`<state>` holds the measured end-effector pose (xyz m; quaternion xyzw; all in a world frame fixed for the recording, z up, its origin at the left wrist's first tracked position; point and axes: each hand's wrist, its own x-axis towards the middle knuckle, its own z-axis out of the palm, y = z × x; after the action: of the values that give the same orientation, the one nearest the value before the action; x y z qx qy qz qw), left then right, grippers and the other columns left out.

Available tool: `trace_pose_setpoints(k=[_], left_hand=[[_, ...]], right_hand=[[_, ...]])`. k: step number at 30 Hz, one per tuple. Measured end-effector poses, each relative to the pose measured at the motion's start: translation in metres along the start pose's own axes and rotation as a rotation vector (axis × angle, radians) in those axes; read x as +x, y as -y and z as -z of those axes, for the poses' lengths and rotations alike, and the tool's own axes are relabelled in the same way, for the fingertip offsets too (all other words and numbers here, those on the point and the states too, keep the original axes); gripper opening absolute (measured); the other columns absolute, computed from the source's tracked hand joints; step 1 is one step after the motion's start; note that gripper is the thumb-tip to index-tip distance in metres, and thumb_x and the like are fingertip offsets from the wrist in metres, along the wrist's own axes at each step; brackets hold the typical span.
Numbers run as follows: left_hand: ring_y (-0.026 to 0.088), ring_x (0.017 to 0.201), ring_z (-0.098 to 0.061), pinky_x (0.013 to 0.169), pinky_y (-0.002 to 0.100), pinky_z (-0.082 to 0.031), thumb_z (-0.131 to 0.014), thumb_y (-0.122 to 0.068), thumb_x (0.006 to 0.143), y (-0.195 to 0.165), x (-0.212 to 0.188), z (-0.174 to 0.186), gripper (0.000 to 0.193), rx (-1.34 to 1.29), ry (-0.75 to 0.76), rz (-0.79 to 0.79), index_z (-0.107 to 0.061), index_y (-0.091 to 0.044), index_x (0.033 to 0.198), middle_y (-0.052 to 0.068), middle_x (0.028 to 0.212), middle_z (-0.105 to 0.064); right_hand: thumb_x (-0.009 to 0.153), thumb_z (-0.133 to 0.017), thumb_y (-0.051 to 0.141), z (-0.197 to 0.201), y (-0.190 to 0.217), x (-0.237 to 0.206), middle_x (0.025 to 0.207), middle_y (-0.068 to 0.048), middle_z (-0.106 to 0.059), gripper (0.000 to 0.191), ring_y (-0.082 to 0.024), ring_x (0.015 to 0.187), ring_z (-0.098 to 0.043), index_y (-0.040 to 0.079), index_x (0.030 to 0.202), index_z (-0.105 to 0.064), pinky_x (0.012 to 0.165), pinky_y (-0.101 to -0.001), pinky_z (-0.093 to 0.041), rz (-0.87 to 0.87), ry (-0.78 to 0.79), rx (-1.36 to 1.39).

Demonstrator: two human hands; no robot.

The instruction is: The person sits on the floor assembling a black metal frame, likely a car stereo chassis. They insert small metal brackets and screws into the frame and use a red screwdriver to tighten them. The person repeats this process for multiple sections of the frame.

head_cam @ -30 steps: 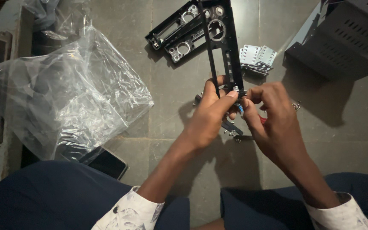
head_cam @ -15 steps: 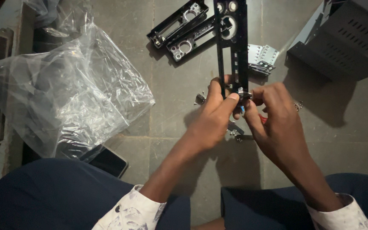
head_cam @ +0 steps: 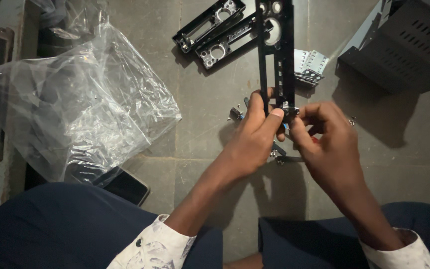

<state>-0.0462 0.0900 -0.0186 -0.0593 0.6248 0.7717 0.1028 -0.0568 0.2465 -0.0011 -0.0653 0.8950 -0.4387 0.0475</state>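
While the left hand (head_cam: 257, 132) steadies the upright bracket (head_cam: 277, 55), the right hand (head_cam: 327, 137) pinches its base.

A long black metal bracket (head_cam: 277, 55) with round and slotted holes stands upright above the floor, its lower end gripped where a small silver screw (head_cam: 286, 107) sits.

Both forearms reach forward and meet in the middle; left hand (head_cam: 255, 132) curled in a thumb-up grip, right hand (head_cam: 324, 137) pinching with bent fingertips beside it.

White patterned sleeves (head_cam: 150, 246) (dark speckles), navy trousers (head_cam: 51, 224), bare hands
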Motion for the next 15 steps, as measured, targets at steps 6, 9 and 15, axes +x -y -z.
trace_pose_setpoints(k=[6, 9, 15], left_hand=[[0.011, 0.081, -0.057, 0.074, 0.029, -0.051, -0.043, -0.021, 0.106, 0.006, 0.002, 0.003, 0.040, -0.090, 0.054, -0.026, -0.037, 0.002, 0.138, 0.006, 0.100, -0.060], [0.011, 0.081, -0.057, 0.074, 0.028, -0.051, -0.043, -0.021, 0.107, 0.010, 0.001, 0.003, 0.040, -0.070, 0.048, -0.046, -0.039, 0.003, 0.138, 0.006, 0.101, -0.060], [0.012, 0.084, -0.060, 0.077, 0.028, -0.051, -0.041, -0.021, 0.107, 0.014, 0.004, 0.003, 0.041, -0.161, 0.062, -0.065, -0.037, 0.003, 0.140, 0.008, 0.103, -0.061]], right_hand=[[0.102, -0.065, 0.016, 0.001, -0.005, 0.003, 0.088, -0.006, -0.070, 0.015, -0.007, 0.074, -0.064, 0.002, 0.105, -0.062, 0.062, -0.0210, -0.051, -0.224, 0.103, 0.460], [0.102, -0.064, 0.016, 0.001, -0.006, 0.003, 0.089, -0.006, -0.071, 0.014, -0.008, 0.078, -0.068, 0.003, 0.105, -0.062, 0.063, -0.0199, -0.053, -0.236, 0.120, 0.515], [0.101, -0.064, 0.014, 0.001, -0.006, 0.005, 0.088, -0.010, -0.071, 0.013, -0.010, 0.074, -0.069, 0.003, 0.106, -0.059, 0.057, -0.0218, -0.051, -0.205, 0.097, 0.563]])
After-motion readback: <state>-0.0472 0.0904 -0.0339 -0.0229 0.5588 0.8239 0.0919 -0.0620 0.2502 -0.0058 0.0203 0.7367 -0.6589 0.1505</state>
